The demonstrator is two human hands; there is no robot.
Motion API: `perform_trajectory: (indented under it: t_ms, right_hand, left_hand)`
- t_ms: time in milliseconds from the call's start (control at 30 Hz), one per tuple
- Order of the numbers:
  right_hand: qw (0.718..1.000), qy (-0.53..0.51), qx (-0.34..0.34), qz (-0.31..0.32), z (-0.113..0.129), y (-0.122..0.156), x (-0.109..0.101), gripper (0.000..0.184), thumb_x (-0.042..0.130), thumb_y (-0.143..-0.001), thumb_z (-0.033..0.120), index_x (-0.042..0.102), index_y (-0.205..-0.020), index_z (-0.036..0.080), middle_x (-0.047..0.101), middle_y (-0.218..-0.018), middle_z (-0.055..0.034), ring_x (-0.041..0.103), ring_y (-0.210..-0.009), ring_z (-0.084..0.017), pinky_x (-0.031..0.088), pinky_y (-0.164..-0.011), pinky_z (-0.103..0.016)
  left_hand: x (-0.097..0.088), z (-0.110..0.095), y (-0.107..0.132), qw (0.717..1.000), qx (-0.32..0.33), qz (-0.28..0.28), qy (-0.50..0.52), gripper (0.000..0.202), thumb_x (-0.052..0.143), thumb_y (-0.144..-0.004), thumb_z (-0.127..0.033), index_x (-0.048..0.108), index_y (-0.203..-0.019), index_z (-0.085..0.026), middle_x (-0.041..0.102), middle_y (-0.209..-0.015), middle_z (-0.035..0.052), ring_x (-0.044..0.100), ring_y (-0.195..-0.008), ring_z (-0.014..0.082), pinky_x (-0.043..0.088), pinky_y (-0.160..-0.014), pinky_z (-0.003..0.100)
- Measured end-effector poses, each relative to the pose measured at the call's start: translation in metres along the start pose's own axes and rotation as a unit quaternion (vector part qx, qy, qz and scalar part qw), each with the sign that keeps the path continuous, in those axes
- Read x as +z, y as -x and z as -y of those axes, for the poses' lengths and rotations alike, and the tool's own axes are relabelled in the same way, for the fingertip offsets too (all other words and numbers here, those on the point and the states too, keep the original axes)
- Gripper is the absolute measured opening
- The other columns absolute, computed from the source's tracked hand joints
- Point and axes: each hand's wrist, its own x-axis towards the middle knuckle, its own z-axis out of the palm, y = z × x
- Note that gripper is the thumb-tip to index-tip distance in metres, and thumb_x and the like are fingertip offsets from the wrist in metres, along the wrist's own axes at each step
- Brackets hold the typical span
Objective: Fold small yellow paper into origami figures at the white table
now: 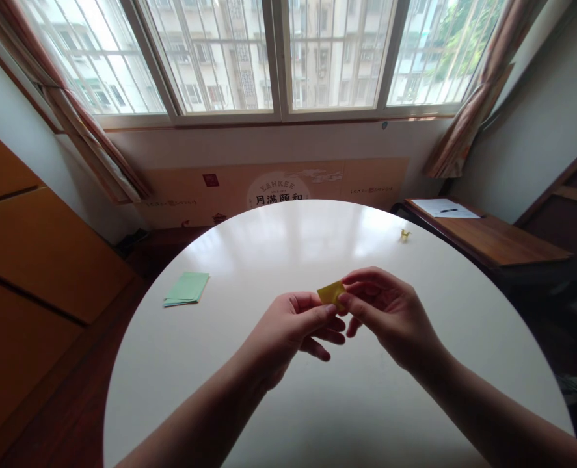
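Leftmost on the white desk [249,260] sits a small stack of green slips [187,288], slightly fanned at its lower edge; how many there are I can't count. Past the desk's far edge stands a printed panel [376,185], the lower part of its big lettering hidden by the rim. My left arm rises slantwise from the bottom edge, cut off below the elbow, and my left hand [288,322] is turned thumb-up, its thumb and forefinger pinching the lower left of a folded yellow paper [331,294] — the other fingers [328,336] point loosely right, beneath it. The paper is held up above the desk, near its middle; its back and inner folds are out of my sight. My right hand [395,312] grips the paper's right end, thumb in front, forefinger arched over the top, the rest curled and partly hidden behind my thumb. That forearm runs off at the lower right. Beyond it stands a tiny yellow figure [404,235] — too small to make out its shape — and farther right, on a wooden side table [522,237], a white sheet [432,207] carries a dark, slim object [449,210] I can't identify.
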Motion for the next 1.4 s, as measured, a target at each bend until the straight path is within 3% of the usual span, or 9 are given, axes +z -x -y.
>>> perform_trajectory:
  t_ms: [267,667,1000,1400]
  right_hand:
    - [0.999,-0.024,0.035,-0.001,0.0,-0.001,0.0,0.031,0.078,-0.078,0.03,0.065,-0.104,0.019,0.073,-0.078,-0.0031,0.068,-0.06,-0.017,0.058,-0.045,-0.026]
    - [1.0,-0.015,0.016,-0.008,0.002,0.0,0.002,0.027,0.074,-0.082,0.026,0.065,-0.106,0.018,0.073,-0.079,-0.0026,0.068,-0.061,-0.015,0.06,-0.048,-0.024]
    - [1.0,-0.011,0.018,-0.023,0.0,0.001,0.004,0.026,0.074,-0.082,0.024,0.065,-0.106,0.018,0.072,-0.078,-0.0023,0.067,-0.06,-0.015,0.06,-0.049,-0.025]
    - [0.998,-0.033,0.036,-0.024,0.003,0.001,0.004,0.027,0.076,-0.081,0.023,0.065,-0.106,0.019,0.072,-0.074,-0.0005,0.067,-0.058,-0.014,0.059,-0.05,-0.024]
  left_hand:
    - [0.003,-0.002,0.002,1.0,0.018,-0.003,-0.01,0.019,0.076,-0.077,-0.03,0.071,-0.081,-0.013,0.07,-0.074,0.0054,0.066,-0.064,0.0136,0.05,-0.048,0.018]
    - [0.01,-0.001,0.003,0.999,0.034,-0.027,-0.019,0.021,0.074,-0.08,-0.032,0.067,-0.079,-0.011,0.071,-0.074,0.0071,0.066,-0.062,0.0139,0.05,-0.048,0.019]
    - [0.013,0.001,0.003,0.992,0.085,-0.059,-0.076,0.026,0.073,-0.081,-0.036,0.065,-0.077,-0.011,0.072,-0.075,0.0094,0.067,-0.063,0.016,0.051,-0.05,0.021]
    - [0.014,0.003,0.001,0.995,0.083,-0.049,-0.031,0.022,0.071,-0.08,-0.031,0.067,-0.08,-0.01,0.07,-0.074,0.0088,0.063,-0.06,0.0136,0.05,-0.05,0.02]
